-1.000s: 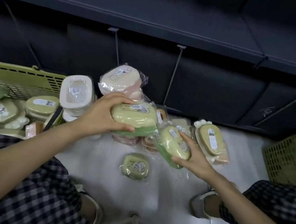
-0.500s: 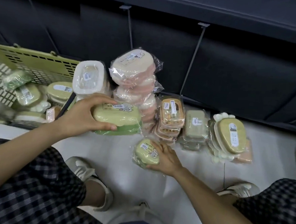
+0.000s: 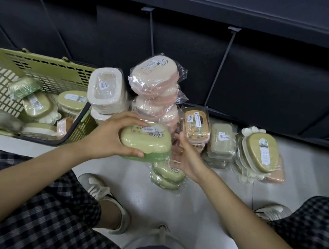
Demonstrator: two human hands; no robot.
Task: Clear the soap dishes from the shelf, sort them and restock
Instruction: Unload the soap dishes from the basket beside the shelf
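Basket (image 3: 47, 69): cut off by the left edge.
Label print on the green soap dish (image 3: 145, 140): too small to be read.
Right hand (image 3: 186, 156) fingers (image 3: 178, 144): partly hidden behind that dish.

The green soap dish (image 3: 146, 140) looks like smooth matt plastic in glossy, crinkled clear film; the pink stack (image 3: 155, 93) wears the same film, the basket (image 3: 39, 72) is perforated matt plastic, the floor (image 3: 145, 200) glossy
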